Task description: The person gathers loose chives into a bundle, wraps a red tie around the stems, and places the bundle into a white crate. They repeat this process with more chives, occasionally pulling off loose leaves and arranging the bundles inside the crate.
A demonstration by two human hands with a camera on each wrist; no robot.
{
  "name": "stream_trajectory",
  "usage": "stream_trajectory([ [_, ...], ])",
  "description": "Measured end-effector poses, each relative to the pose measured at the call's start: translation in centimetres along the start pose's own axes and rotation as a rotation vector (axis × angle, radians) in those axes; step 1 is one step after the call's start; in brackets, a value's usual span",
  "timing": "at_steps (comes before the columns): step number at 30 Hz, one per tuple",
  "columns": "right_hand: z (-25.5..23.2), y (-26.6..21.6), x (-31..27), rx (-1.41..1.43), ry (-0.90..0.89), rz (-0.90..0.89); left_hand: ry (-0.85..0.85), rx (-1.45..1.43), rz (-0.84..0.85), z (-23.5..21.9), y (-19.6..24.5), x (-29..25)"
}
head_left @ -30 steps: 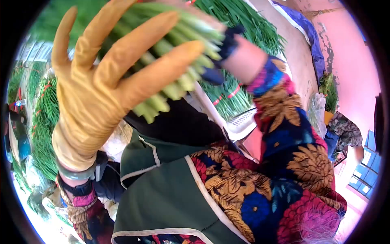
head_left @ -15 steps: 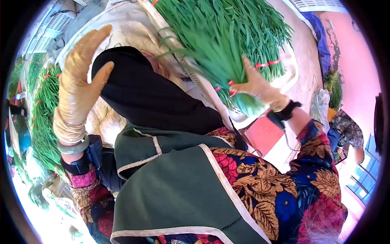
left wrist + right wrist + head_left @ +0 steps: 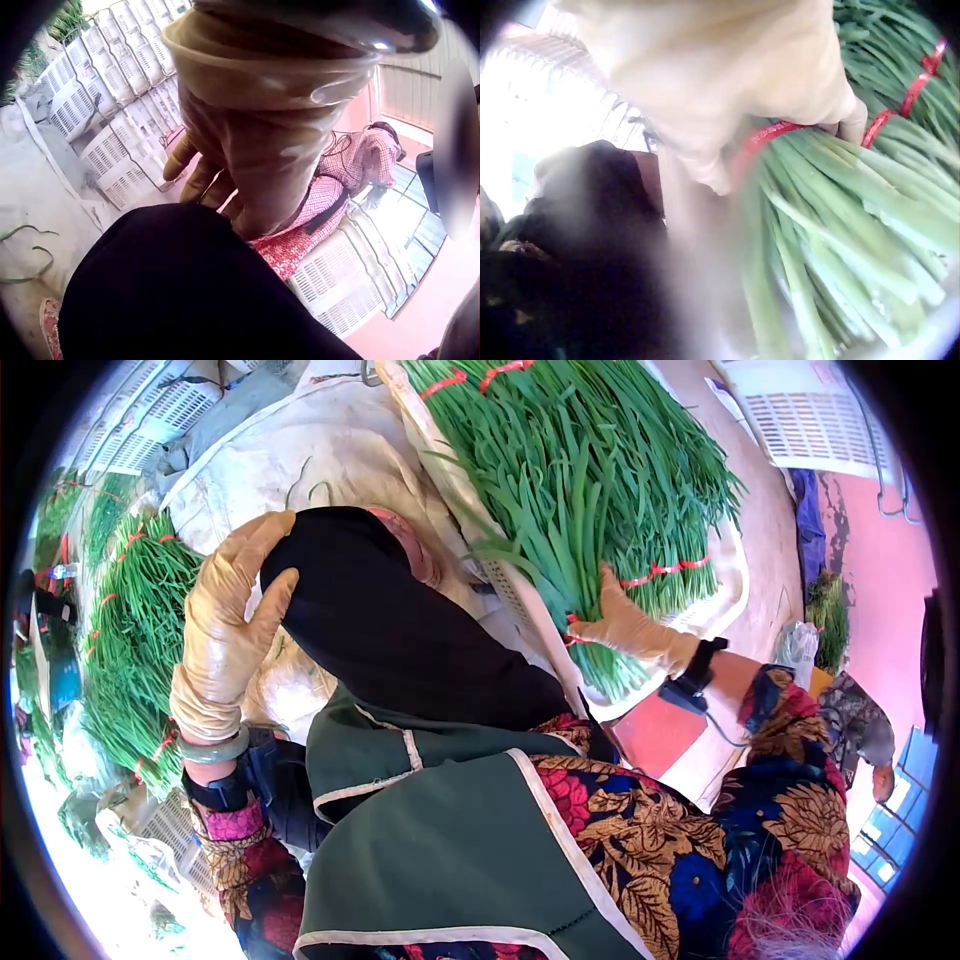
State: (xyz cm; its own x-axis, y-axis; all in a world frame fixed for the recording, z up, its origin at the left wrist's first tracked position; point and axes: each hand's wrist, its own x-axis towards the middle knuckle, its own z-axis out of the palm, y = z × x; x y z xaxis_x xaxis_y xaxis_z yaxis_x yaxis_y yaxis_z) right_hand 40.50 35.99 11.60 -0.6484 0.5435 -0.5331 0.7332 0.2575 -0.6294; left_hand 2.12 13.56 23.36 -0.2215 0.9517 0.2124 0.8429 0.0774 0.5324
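My right hand [image 3: 645,632], in a yellowish rubber glove, grips a bundle of garlic chives [image 3: 612,675] near its cut stem ends. The right wrist view shows the thumb and fingers around it at a red tie [image 3: 769,139], pale stems [image 3: 840,217] fanning out below. This bundle lies at the near left corner of a white plastic crate [image 3: 512,598], beside more tied green chives [image 3: 640,480]. My left hand [image 3: 225,620], gloved too and holding nothing, rests with relaxed fingers on the black-trousered knee [image 3: 400,610].
More red-tied green bundles [image 3: 135,630] stand at the far left. A pale cloth sheet [image 3: 330,440] covers the ground ahead. White crates [image 3: 820,420] stand at upper right. Another person [image 3: 367,157] in pink checks appears near stacked crates [image 3: 135,150] in the left wrist view.
The right hand has brought the bundle from in front of me over to the right, down into the crate. The left hand has come away from the bundle and lowered to the knee.
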Motion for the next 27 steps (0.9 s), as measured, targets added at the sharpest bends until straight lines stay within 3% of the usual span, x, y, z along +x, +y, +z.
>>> stream_trajectory([
  [1,1.5,-0.2,0.8,-0.019,-0.015,0.090,0.010,0.011,-0.004,-0.2,-0.3,-0.1],
  [3,2.4,0.9,1.1,0.087,-0.001,0.033,0.023,0.000,-0.031,-0.6,0.0,0.1],
  [6,2.0,0.1,1.0,0.055,-0.036,0.089,0.173,0.000,0.042,-0.5,-1.6,0.2],
  [8,0.7,-2.1,0.2,-0.209,-0.079,0.207,0.214,0.027,0.002,-1.6,-1.7,-0.2],
  [9,0.1,-3.2,-1.0,-0.407,0.036,0.114,0.240,0.039,-0.003,-2.2,-1.7,-0.4],
  [12,-4.6,-9.7,-0.8,-0.935,-0.300,0.268,0.301,0.071,-0.117,-3.8,-2.7,-2.2],
  [13,-4.6,-10.6,-1.1,-1.076,-0.143,0.142,0.316,0.057,-0.157,-4.1,-2.9,-2.7],
  [16,-3.7,-11.7,0.0,-0.793,0.136,-0.314,0.337,-0.026,-0.245,-4.1,-4.4,-4.5],
  [18,-1.5,-12.9,0.9,-1.069,0.141,-0.670,0.322,-0.058,-0.273,-4.2,-4.8,-5.4],
  [21,0.2,-12.1,3.7,-1.009,0.001,-0.954,0.302,-0.028,-0.252,-4.3,-5.2,-6.2],
  [27,-1.0,-9.5,10.0,-0.838,0.354,-0.759,0.340,-0.090,-0.350,-3.7,-6.8,-7.2],
])
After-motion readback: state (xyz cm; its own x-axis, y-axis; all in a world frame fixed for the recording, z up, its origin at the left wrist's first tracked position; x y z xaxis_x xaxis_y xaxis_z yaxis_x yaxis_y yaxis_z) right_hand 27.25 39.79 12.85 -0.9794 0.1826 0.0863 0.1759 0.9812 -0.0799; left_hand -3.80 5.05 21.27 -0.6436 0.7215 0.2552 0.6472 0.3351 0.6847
